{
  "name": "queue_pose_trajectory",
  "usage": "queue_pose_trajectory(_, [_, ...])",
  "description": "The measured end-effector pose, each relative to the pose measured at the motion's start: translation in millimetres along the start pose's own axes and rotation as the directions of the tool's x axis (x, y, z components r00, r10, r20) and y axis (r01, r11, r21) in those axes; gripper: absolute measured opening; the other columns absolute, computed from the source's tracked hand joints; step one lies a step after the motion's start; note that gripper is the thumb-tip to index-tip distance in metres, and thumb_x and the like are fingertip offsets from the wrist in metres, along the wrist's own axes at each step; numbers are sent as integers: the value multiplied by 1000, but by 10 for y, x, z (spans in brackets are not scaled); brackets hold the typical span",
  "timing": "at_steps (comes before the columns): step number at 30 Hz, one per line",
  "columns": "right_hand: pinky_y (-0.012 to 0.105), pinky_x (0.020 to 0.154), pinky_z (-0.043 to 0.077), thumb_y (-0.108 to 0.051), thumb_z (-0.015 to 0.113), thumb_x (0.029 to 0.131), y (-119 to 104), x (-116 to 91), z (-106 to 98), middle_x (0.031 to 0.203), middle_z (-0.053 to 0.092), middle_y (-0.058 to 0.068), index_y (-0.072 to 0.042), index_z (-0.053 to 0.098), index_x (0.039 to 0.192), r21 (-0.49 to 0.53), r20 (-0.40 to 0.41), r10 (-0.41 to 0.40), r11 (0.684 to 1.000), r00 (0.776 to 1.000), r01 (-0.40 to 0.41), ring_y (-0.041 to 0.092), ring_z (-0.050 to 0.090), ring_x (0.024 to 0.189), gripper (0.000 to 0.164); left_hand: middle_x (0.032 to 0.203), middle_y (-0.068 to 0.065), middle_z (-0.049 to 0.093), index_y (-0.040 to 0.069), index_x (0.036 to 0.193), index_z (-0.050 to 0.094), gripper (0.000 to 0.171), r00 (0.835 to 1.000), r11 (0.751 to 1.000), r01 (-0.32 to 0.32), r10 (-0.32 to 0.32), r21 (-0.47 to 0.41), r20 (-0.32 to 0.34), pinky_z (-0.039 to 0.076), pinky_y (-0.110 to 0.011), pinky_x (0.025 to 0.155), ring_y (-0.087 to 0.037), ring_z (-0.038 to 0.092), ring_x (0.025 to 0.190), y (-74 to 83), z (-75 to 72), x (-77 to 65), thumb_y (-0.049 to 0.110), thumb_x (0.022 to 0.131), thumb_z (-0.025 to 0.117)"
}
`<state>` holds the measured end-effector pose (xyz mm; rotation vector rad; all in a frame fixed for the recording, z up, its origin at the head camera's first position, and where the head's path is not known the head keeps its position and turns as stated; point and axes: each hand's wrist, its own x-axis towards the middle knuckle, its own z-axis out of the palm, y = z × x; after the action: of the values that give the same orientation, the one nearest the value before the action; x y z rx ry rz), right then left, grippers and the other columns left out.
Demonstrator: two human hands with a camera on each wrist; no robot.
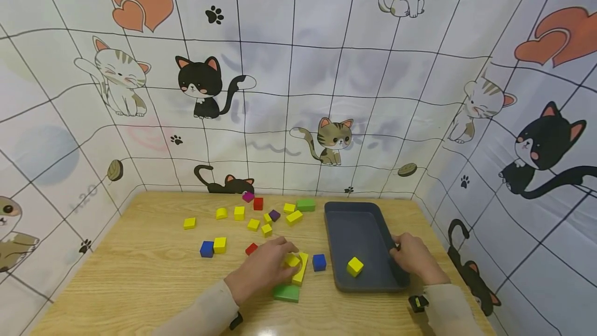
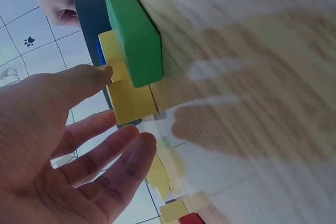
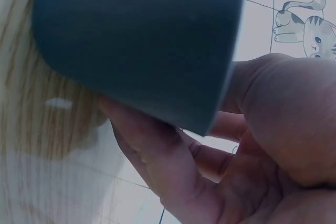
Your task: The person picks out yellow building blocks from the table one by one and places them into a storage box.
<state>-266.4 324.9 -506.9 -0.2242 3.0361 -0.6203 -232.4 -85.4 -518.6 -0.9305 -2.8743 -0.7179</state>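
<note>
Wood tbl [image 1: 140, 274], cat-print walls [image 1: 280, 66]; R hand [image 1: 414, 255] clamped on tray [image 1: 356, 232], L hand [image 1: 261, 268] at yellow cube [image 1: 292, 261], grip unclear.

I wear plain beige cloth sleeves [image 1: 452, 310] over a counter [image 1: 140, 284] of pale tan wood, streaked with darker grain. Towards its right edge, the rectangular tray [image 1: 356, 232] is uniform dark grey; the cube inside [image 1: 355, 267] is solid yellow. Towards the front edge I see a long yellow block [image 1: 301, 269] and a flat green block [image 1: 286, 293]. Near the back edge are a magenta block [image 1: 248, 196], a red cube [image 1: 258, 204] and a rectangular green block [image 1: 306, 205]. The white wall covering [image 1: 266, 66] carries black grid lines, orange hearts [image 1: 158, 4], black paw prints [image 1: 214, 15], and black-and-white or brown-striped cats [image 1: 200, 79].
</note>
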Motion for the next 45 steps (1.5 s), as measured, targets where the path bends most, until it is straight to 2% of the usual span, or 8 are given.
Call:
queue_pose_trajectory(3, [34, 53, 46, -4, 63, 89, 1, -2, 2, 96, 71, 19, 12, 57, 131, 9, 4, 8, 1000, 1000, -8, 18, 55, 63, 45, 109, 6, 64, 18, 119, 70, 37, 1000, 1000, -18, 18, -6, -2, 53, -20, 78, -6, 57, 86, 7, 14, 15, 39, 90, 76])
queue_pose_trajectory(11, [34, 53, 45, -5, 63, 89, -9, -19, 1, 97, 71, 19, 12, 56, 132, 14, 0, 16, 1000, 1000, -16, 18, 54, 62, 46, 102, 6, 63, 17, 114, 72, 30, 1000, 998, -7, 8, -62, 24, 50, -16, 68, -6, 54, 77, 30, 38, 35, 32, 89, 79])
queue_pose_trajectory(27, [34, 53, 46, -5, 64, 90, -11, -25, -5, 93, 71, 16, 12, 56, 132, 27, -10, 20, 999, 1000, -20, 17, 56, 63, 46, 103, 5, 63, 16, 116, 72, 33, 999, 998, 24, -22, -63, 33, 50, -16, 69, -6, 54, 79, 68, 13, 54, 33, 89, 79])
queue_pose_trajectory(35, [34, 55, 48, -6, 65, 91, 12, -19, 1, 92, 71, 13, 10, 57, 133, 32, 3, 42, 999, 999, -42, 18, 58, 65, 46, 104, 3, 62, 14, 118, 71, 34, 999, 995, 40, -40, -94, 0, 50, -15, 67, -7, 55, 78, 110, -32, 75, 32, 89, 78])
queue_pose_trajectory(39, [34, 55, 47, -7, 65, 91, 10, -24, 2, 93, 71, 14, 10, 57, 133, 30, 2, 49, 998, 999, -49, 17, 57, 66, 46, 106, 3, 62, 13, 118, 71, 34, 999, 997, 25, -27, -79, -25, 50, -16, 67, -8, 54, 77, 140, -45, 104, 30, 90, 77])
queue_pose_trajectory(45, [33, 48, 42, -6, 62, 91, 10, -42, 16, 81, 68, 8, 10, 54, 135, 78, 8, 54, 995, 998, -55, 16, 48, 51, 48, 104, 2, 63, 11, 116, 71, 32, 996, 999, -23, 20, -30, -91, 49, -16, 66, -7, 53, 76, 217, -33, 183, 29, 90, 78])
